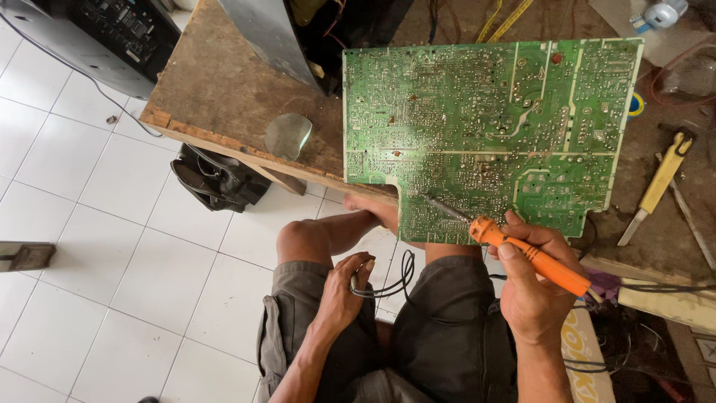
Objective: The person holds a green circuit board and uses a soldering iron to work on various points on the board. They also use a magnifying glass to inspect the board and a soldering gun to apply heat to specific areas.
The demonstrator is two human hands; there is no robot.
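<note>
From the head camera I look down at my right hand (538,287), whose fingers (522,237) are wrapped tight round the orange handle of a soldering iron (531,258). Its dark metal tip reaches up and to the left and lies against the solder side of a large green circuit board (488,130), close to that board's lower edge, just beside the notch cut into its lower left corner. The board rests on the wooden worktop (224,89) and overhangs its front edge above my knees.

My left hand (344,291) sits low on my left thigh, well apart from the board, its fingers (363,263) curled around a loop of thin black cable (391,282) that arcs toward the other leg.

On the worktop's left part, near the front edge, lies a grey, rounded piece of metal (289,136). At the right edge lies a yellow-handled tool (656,186). Under the worktop's front left corner, a black bag (218,179) sits on the white tiled floor (112,246).
</note>
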